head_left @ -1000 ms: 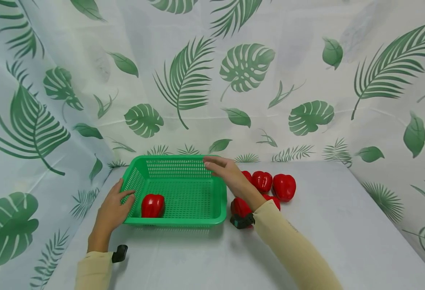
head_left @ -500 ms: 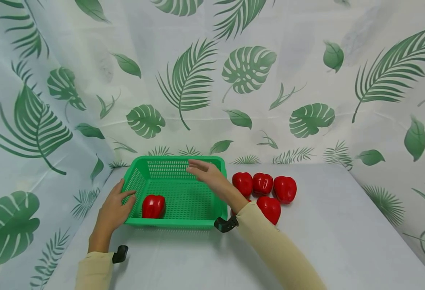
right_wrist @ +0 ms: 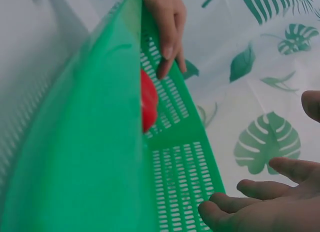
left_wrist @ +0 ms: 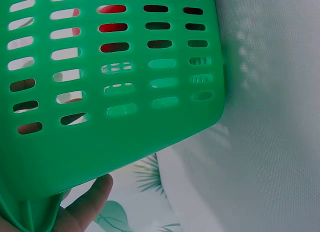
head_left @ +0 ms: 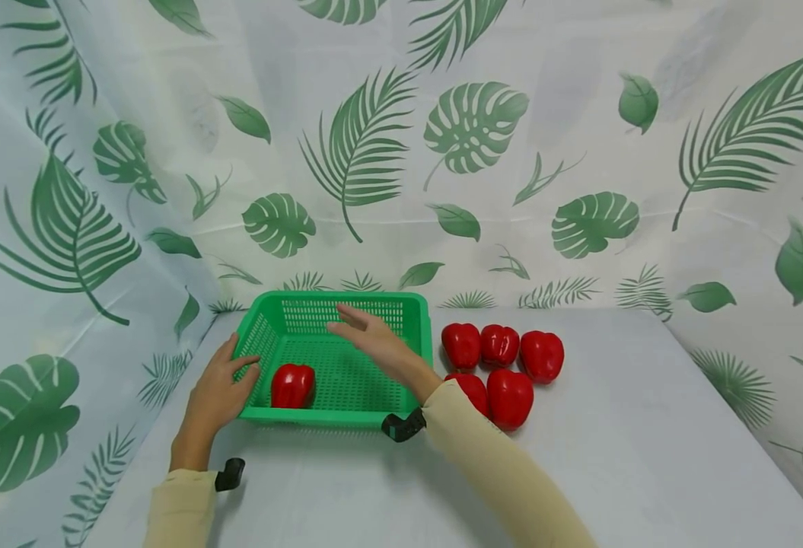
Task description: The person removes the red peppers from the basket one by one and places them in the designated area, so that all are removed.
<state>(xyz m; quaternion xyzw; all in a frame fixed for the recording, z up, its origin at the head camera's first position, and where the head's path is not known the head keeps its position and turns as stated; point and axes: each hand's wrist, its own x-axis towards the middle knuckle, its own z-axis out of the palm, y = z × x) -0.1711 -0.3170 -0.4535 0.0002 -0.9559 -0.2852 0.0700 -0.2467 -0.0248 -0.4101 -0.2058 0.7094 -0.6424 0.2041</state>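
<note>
A green plastic basket with slotted walls stands on the left part of the table. Inside it, in the near left corner, lies one glossy red bell pepper. My left hand rests on the basket's left rim, its fingers reaching over the edge in the right wrist view. My right hand hovers over the basket's middle, fingers extended and apart, holding nothing. More bell peppers sit in a close group just right of the basket, near my right sleeve.
The white table carries the basket and pepper group. A leaf-printed cloth forms the back and side walls, close behind the basket's far rim. Each wrist wears a small black camera.
My right hand has moved left from the basket's right rim to above its middle, uncovering the peppers on the right. My left hand stays on the left rim.
</note>
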